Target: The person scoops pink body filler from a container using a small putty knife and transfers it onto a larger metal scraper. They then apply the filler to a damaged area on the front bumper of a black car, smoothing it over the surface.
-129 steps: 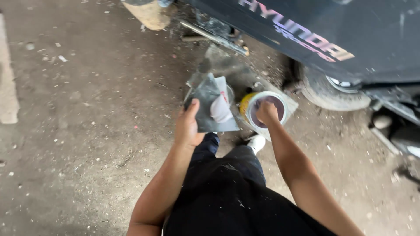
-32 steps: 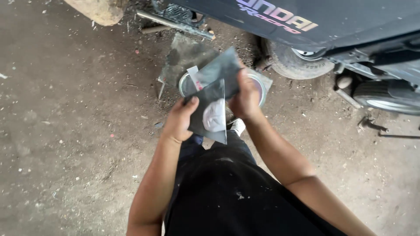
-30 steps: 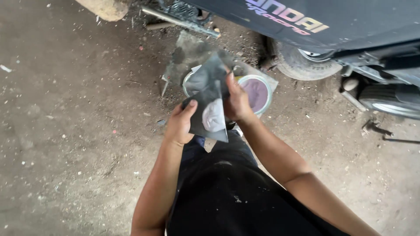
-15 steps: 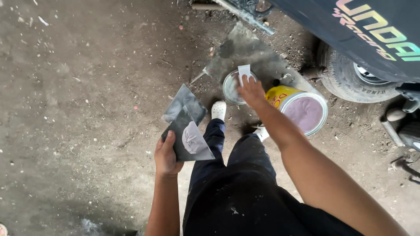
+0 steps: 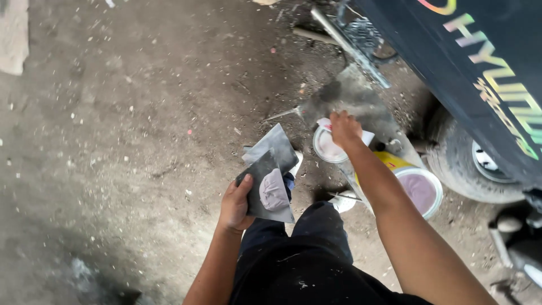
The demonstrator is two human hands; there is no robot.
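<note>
- Step in hand, as judged: filler loading. The left hand [image 5: 234, 206] grips a dark grey flat board [image 5: 270, 179], tilted, with a second grey sheet behind it; a pale mauve dab of putty [image 5: 274, 192] sits on its face.
- The right hand [image 5: 344, 127] reaches out over a small open tin [image 5: 327, 148] on the ground, fingers closed on a small pale scraper [image 5: 367, 137] whose edge shows beside the knuckles. Whether the scraper touches the tin's contents cannot be told.
- A larger yellow can [image 5: 420, 189] of mauve paste stands open just beside the small tin, near a vehicle tyre [image 5: 471, 169].
- Next move, as judged: calls for a controlled scoop from the tin and a level carry to the board, which must be held steady.
- Materials: board faces matt, smeared and stiff; putty looks thick and smooth; tin rims round and metallic; a grey stained sheet [image 5: 353, 101] lies under the cans; ground [image 5: 113, 141] is gritty, dusty concrete.
</note>
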